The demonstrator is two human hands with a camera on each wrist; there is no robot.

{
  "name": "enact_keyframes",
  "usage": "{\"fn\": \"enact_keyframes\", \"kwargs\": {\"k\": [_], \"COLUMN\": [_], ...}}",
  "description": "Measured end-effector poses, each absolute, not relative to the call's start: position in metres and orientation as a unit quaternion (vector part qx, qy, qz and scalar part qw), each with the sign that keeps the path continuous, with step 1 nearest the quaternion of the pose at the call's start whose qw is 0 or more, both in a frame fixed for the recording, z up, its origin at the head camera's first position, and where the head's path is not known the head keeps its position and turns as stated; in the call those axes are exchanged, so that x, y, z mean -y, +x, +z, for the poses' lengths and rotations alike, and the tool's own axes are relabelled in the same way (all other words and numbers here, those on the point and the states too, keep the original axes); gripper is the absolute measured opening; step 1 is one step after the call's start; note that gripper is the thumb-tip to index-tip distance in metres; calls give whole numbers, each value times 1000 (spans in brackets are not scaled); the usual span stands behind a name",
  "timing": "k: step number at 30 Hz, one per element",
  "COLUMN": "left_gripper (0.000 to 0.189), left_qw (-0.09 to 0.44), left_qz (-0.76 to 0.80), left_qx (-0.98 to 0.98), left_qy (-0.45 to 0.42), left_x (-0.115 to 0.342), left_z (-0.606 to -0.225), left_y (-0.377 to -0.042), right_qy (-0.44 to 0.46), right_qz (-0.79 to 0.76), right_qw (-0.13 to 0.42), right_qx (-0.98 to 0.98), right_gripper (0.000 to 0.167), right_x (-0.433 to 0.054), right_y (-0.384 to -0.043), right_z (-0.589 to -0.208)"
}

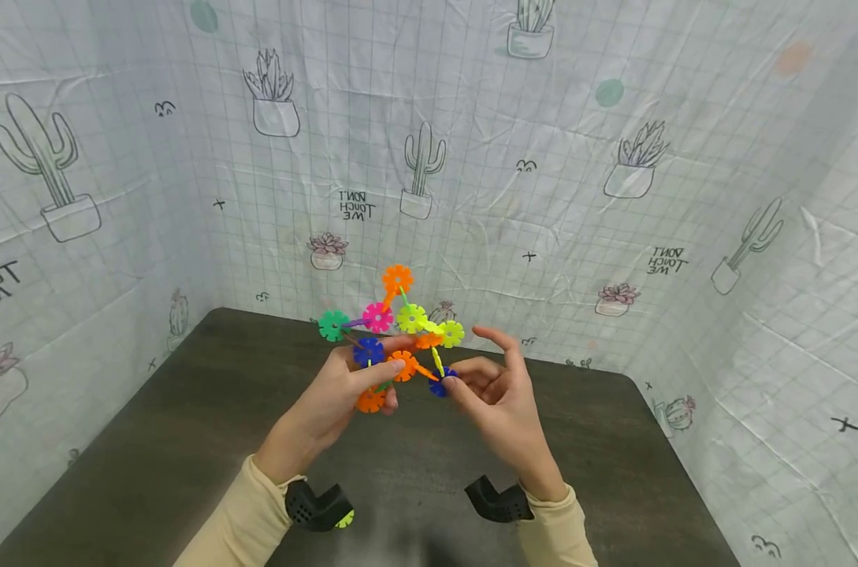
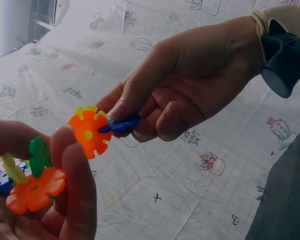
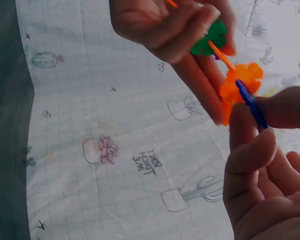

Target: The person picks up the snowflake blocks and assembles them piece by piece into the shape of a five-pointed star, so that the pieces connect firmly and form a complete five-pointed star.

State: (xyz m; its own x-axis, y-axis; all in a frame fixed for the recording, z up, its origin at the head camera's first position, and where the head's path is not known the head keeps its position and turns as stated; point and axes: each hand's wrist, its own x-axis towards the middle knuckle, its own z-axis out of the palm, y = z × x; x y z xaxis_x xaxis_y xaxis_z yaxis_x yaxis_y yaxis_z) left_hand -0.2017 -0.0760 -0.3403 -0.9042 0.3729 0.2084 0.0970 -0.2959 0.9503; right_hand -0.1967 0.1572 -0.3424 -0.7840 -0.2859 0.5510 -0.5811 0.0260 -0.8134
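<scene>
A chain of interlocking plastic snowflake discs is held above the table between both hands in the head view. My left hand (image 1: 332,394) grips it, thumb on an orange disc (image 1: 403,367). The right hand (image 1: 503,402) pinches a blue disc (image 2: 124,124) between thumb and index finger. In the left wrist view, this blue disc meets an orange disc (image 2: 88,134) edge to edge. Farther up the chain are a top orange disc (image 1: 398,277), a pink disc (image 1: 377,317), a green disc (image 1: 333,325) and yellow discs (image 1: 451,334). Fingers partly cover the lower discs.
A loose yellow disc (image 1: 346,519) lies on the dark table (image 1: 414,465) beside the left wrist, partly behind a black wrist mount (image 1: 318,506). Another black mount (image 1: 499,501) sits at the right wrist. Cactus-print cloth (image 1: 471,213) hangs behind and along both sides.
</scene>
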Motion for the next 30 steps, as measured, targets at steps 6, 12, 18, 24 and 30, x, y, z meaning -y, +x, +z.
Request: {"fn": "enact_keyframes", "kwargs": {"k": [6,12,18,24,30], "left_gripper": [42,40,38,38,37], "left_qw": [95,82,57,50,52], "left_qz": [773,779,790,793,796], "left_qx": [-598,-605,-598,-592,-590], "left_qy": [191,142,121,136,127], "left_x": [72,62,58,58,58], "left_z": [-340,-341,-343,-344,-345], "left_y": [-202,-200,-197,-195,-195], "right_qy": [300,261,192,198,254], "right_qz": [635,703,761,747,707], "right_qw": [124,123,131,149,158], "right_qx": [701,651,605,617,641], "right_gripper": [62,55,47,46,48], "right_x": [-157,-144,-126,-126,-137], "right_y": [-199,-194,-186,-185,-188], "right_z": [-342,-353,-358,-361,-360]}}
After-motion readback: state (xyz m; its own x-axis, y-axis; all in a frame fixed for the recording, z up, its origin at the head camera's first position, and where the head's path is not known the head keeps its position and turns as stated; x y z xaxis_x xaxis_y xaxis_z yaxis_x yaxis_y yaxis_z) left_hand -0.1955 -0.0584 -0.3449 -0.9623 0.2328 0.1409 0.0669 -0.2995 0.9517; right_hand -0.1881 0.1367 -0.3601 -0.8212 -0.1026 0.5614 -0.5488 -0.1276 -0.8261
